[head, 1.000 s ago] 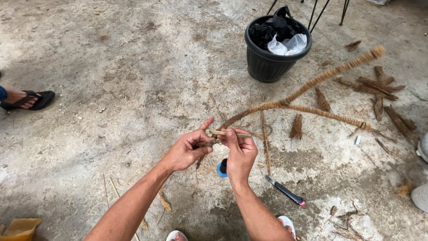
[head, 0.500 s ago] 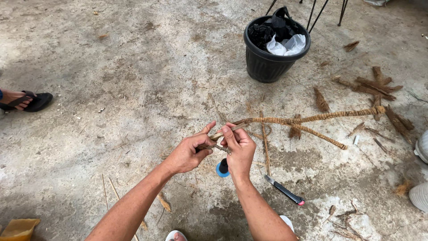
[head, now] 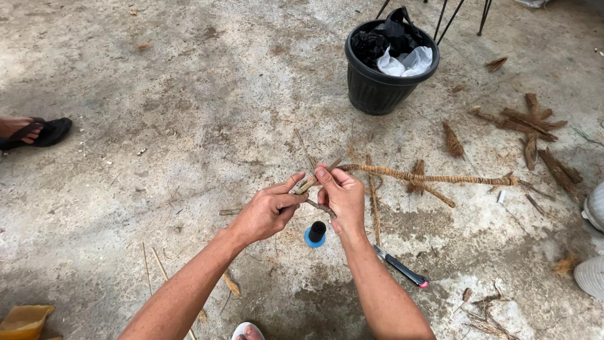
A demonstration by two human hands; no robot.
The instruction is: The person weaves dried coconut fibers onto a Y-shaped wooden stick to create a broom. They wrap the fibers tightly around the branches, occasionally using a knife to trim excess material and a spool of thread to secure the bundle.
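My left hand (head: 267,211) and my right hand (head: 343,196) meet over the concrete floor, both pinching short brown sticks (head: 318,178) where a long fibre-wrapped rope (head: 434,179) begins. The rope runs from my right fingers off to the right and lies flat on the ground, with a second wrapped branch forking from it. Just below my hands a small black bottle on a blue cap (head: 316,233) stands on the floor.
A utility knife (head: 401,267) lies right of my right forearm. A black pot (head: 384,69) with black and white bags stands at the back. Bark strips (head: 531,126) are scattered right. Another person's sandalled foot (head: 31,132) is at left. A yellow object (head: 24,320) sits bottom left.
The long wrapped rope, raised towards the upper right a second ago, has dropped and now lies flat on the floor. My hands stay together on the sticks.
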